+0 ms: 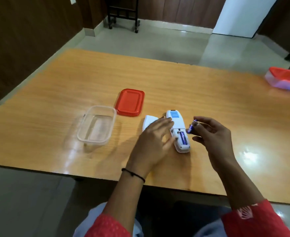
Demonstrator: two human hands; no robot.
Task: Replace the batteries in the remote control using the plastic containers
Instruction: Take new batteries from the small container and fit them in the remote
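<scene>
Right hand [212,134] pinches purple battery [191,127], label blurred; left hand [153,139], relaxed, seemingly touches remote [176,120].

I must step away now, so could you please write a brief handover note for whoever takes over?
Left hand open, fingers steadying the remote, back-up on the table. Right hand pinches a battery beside it.
Done: cover off, lying left of remote; tub open, lid behind it; second battery sits in the bay.
Left: finish the swap, refit cover, close tub. Second tub, far right, is lidded.
</scene>
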